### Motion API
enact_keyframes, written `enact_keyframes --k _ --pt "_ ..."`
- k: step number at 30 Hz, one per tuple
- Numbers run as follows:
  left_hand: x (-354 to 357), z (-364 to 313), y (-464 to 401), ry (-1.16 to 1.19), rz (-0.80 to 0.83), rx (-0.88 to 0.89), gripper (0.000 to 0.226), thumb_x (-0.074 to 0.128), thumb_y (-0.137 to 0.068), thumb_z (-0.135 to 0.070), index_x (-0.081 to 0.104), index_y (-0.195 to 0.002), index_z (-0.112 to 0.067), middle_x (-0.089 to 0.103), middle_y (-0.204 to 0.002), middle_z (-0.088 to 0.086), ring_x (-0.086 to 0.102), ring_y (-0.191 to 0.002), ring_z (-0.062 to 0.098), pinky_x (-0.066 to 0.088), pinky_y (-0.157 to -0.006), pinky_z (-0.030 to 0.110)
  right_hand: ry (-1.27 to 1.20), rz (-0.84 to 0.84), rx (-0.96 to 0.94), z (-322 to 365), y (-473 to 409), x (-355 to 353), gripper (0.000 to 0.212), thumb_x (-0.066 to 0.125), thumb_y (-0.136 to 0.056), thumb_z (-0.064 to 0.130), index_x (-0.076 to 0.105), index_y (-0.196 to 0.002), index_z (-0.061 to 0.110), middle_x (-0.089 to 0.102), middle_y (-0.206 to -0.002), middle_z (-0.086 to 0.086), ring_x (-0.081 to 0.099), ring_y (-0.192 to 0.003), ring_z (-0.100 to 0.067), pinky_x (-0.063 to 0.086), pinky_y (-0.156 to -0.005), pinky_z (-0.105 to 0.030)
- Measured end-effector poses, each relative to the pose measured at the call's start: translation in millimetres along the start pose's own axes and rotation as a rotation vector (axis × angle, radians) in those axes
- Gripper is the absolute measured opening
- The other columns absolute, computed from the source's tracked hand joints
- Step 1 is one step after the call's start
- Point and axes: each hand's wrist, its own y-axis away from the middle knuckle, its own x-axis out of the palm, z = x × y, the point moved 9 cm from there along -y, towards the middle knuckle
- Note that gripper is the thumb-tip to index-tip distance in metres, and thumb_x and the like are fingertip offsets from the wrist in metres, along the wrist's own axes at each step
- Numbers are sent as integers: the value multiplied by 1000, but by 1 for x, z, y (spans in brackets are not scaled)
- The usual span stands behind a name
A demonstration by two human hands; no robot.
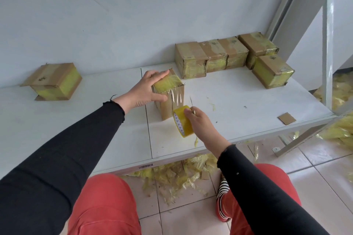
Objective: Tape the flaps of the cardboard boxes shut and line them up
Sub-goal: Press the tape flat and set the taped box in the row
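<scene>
A small cardboard box (pixel 170 99) stands on end in the middle of the white table (pixel 238 101), its top covered in yellowish tape. My left hand (pixel 147 89) rests on the box's top and left side, fingers spread and thumb along the front. My right hand (pixel 202 126) grips a roll of yellow tape (pixel 182 121) just in front of the box, and a clear strip of tape runs from the roll up the box's front face. Several taped boxes (pixel 212 57) stand in a row at the back right. One box with loose flaps (pixel 54 82) lies at the left.
A taped box (pixel 272 71) sits at the right end, in front of the row. A cardboard scrap (pixel 286 118) lies near the table's right edge. Heaps of used yellow tape (pixel 177 175) cover the tiled floor under the table. A white metal frame (pixel 327 44) stands at right.
</scene>
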Motion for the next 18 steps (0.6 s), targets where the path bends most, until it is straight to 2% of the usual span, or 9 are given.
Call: enact_keyframes --k 2,5,6,8,10,12,14,16,18 --pt "-2 -4 0 21 -13 -27 94 83 -71 -41 37 -152 -56 34 -142 -9 35 -137 6 26 -112 24 -42 55 41 -1 -8 5 25 45 -108 34 50 -95 13 47 -86 -8 44 -79 -20 34 -71 -30" --pt "-11 -15 -2 112 -33 -59 90 81 -64 -50 49 -148 -49 49 -130 -11 51 -121 3 37 -104 20 -63 50 8 14 -11 -6 30 49 -106 40 51 -88 16 49 -69 7 44 -66 -14 34 -52 -16" --pt "-14 -15 -3 185 -36 -74 85 79 -63 -52 55 -144 -45 58 -128 -13 57 -116 1 41 -101 20 -110 59 -12 23 -11 -10 32 51 -105 44 58 -86 19 57 -68 14 52 -67 -12 38 -54 -14" --pt "-12 -7 -1 326 -30 -179 68 74 -61 -58 70 -126 -38 69 -114 -13 66 -96 1 48 -92 23 -198 96 -54 38 -11 -15 33 54 -100 53 73 -92 27 71 -82 20 66 -80 -3 46 -70 -18" --pt "-1 10 8 394 -12 -311 57 69 -59 -64 72 -105 -31 66 -101 -5 64 -82 9 53 -84 26 -246 120 -99 48 -10 -17 37 55 -96 56 71 -98 23 68 -94 15 61 -91 -2 41 -84 -25" --pt "8 26 18 433 -7 -396 55 67 -64 -64 70 -105 -28 64 -103 1 63 -91 17 57 -88 31 -296 131 -138 53 -9 -17 35 54 -99 49 65 -108 16 57 -99 6 49 -97 -12 31 -90 -35" --pt "8 33 22 450 -21 -407 55 64 -73 -59 70 -116 -26 64 -112 -1 60 -101 18 53 -97 35 -310 159 -174 54 -9 -12 30 52 -104 38 57 -106 9 48 -97 -1 38 -95 -21 23 -88 -39" --pt "-5 31 15 363 -74 -300 50 64 -88 -48 64 -135 -31 60 -133 -11 53 -122 12 40 -106 34 -243 183 -205 55 -11 -3 33 48 -107 33 50 -105 0 47 -97 -3 37 -92 -21 25 -86 -37" --pt "-17 19 5 235 -106 -114 46 61 -102 -24 56 -147 -32 41 -155 -17 27 -149 4 22 -117 26 -175 192 -224 55 -12 5 26 46 -110 29 52 -108 4 54 -96 2 48 -88 -11 35 -82 -24"
